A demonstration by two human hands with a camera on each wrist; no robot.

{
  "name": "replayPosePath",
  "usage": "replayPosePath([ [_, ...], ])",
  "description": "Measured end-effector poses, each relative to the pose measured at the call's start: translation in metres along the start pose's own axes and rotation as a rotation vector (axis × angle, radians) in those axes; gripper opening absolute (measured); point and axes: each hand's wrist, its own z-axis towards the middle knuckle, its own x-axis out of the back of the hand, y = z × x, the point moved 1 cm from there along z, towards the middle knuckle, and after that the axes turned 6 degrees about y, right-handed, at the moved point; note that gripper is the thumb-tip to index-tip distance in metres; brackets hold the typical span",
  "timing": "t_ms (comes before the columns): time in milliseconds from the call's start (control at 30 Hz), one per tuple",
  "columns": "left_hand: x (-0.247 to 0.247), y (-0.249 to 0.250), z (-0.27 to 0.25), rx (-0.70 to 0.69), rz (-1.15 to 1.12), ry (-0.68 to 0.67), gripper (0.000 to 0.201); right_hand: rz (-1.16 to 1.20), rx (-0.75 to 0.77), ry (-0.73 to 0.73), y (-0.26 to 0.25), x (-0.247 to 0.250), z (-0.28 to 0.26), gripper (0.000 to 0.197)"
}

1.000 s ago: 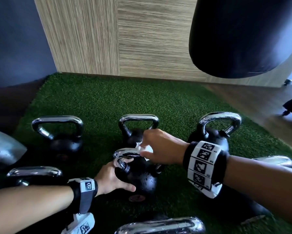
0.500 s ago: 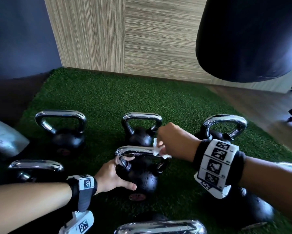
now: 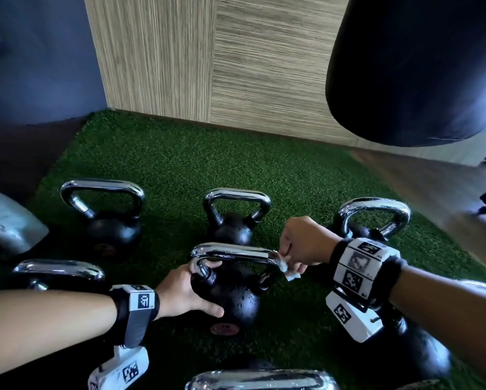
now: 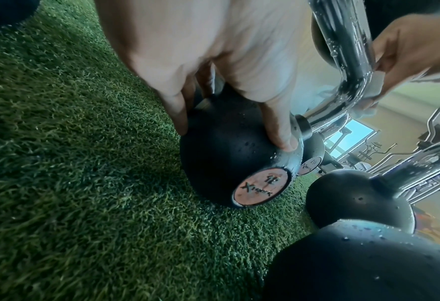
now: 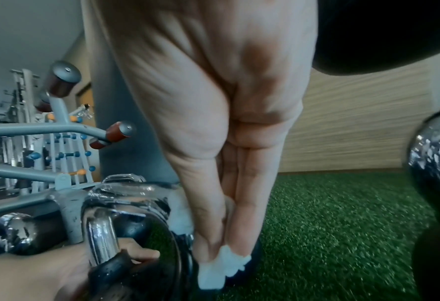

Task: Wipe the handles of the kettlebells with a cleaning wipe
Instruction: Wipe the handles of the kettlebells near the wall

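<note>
A black kettlebell (image 3: 233, 302) with a chrome handle (image 3: 236, 253) stands on the green turf in the middle. My left hand (image 3: 191, 294) grips its ball, thumb on the front and a finger hooked at the handle's left base; the left wrist view shows the fingers (image 4: 280, 130) spread over the wet ball (image 4: 226, 163). My right hand (image 3: 300, 246) pinches a small white wipe (image 3: 288, 270) against the handle's right bend. In the right wrist view the wipe (image 5: 221, 266) hangs from the fingertips beside the chrome handle (image 5: 102, 234).
Several more kettlebells stand around: back left (image 3: 109, 220), back centre (image 3: 233, 220), back right (image 3: 374, 218), left (image 3: 59, 273) and one handle at the bottom edge (image 3: 261, 380). A black punching bag (image 3: 416, 66) hangs upper right. A wood-panelled wall (image 3: 208, 57) closes the back.
My right hand has slid the wipe along the handle from its middle to the right bend. The left hand has kept its grip on the ball.
</note>
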Motion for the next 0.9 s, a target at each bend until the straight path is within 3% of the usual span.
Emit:
replayPosePath([
  [133,0.002,0.006,-0.002,0.036,0.027,-0.025,0.092,0.149,-0.050,-0.025,0.012,-0.009,0.008,0.010],
  [300,0.010,0.018,-0.007,0.141,0.140,-0.113,0.102,0.316,-0.144,-0.170,0.028,-0.040,0.019,0.022],
  [467,0.015,0.041,-0.013,0.282,0.415,-0.286,0.071,0.453,-0.130,-0.169,0.044,-0.069,0.022,0.031],
  [567,0.022,0.065,-0.017,0.412,0.540,-0.540,0.042,0.413,-0.099,-0.173,0.049,-0.065,0.024,0.028],
  [667,0.030,0.089,-0.024,0.442,0.475,-0.854,0.025,0.163,-0.024,-0.294,0.045,-0.030,0.021,0.015],
  [700,0.035,0.097,-0.024,0.404,0.397,-0.859,0.024,0.069,0.000,-0.369,0.040,-0.013,0.017,0.017],
  [767,0.046,0.118,-0.020,0.296,0.187,-0.696,0.024,-0.014,0.063,-0.475,0.025,0.019,0.007,0.028],
  [900,0.071,0.142,0.003,0.122,-0.328,-0.160,0.021,0.135,0.236,-0.346,-0.013,0.047,-0.009,0.031],
])
